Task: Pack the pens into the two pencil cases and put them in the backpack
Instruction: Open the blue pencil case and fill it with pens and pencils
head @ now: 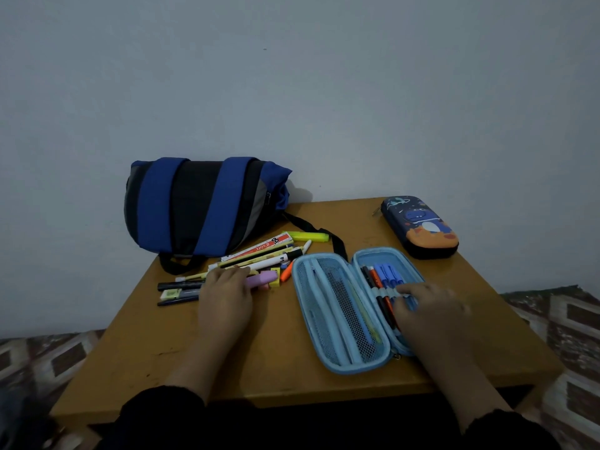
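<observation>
A light-blue pencil case point(341, 306) lies open flat on the table, mesh pocket on its left half. Its right half holds several pens point(383, 276) under elastic loops. My right hand point(431, 306) rests on those pens with fingers spread over the loops. A loose pile of pens and markers point(259, 258) lies left of the case. My left hand point(225, 293) lies on that pile, fingers over a pink highlighter point(261, 278). A second, dark-blue case point(420, 227) with a dinosaur print sits closed at the back right. The blue and black backpack point(198, 206) lies at the back left.
The small wooden table point(259, 352) stands against a plain wall. A yellow highlighter point(306, 236) lies by the backpack's black strap point(324, 237). Patterned floor covering point(571, 326) shows on both sides of the table.
</observation>
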